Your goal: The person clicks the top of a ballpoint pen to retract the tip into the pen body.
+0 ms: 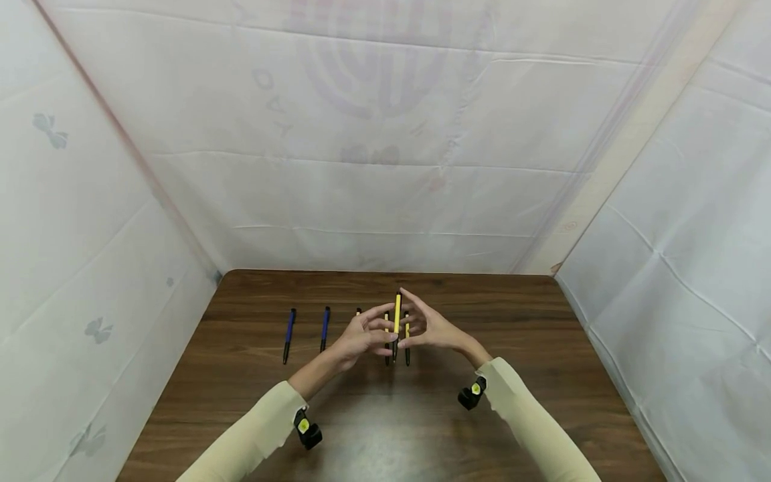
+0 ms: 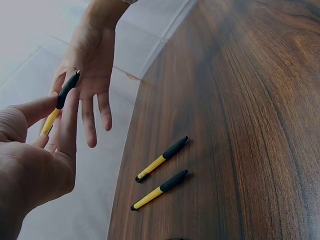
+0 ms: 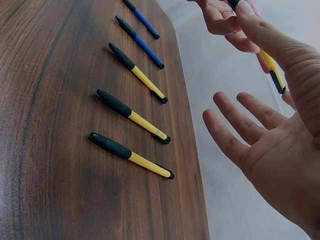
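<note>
Head view: left hand [image 1: 361,341] pinches yellow pen with black grip [image 1: 397,321], upright above brown wooden counter [image 1: 530,335]. Right hand [image 1: 435,329] open, fingers straight, touching pen. Two blue pens [image 1: 290,333] lie left.

Left wrist view: two yellow pens [image 2: 161,175] lie on counter.

Right wrist view: three yellow pens [image 3: 131,117] in row, just beside blue ones.

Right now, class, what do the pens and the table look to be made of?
Yellow pens: seemingly smooth plastic, with matte black grips that may be rubber.
Blue pens: likely plastic too; too small to judge.
Table: dark wood or wood-look laminate, shown by streaky grain with slight sheen.
</note>
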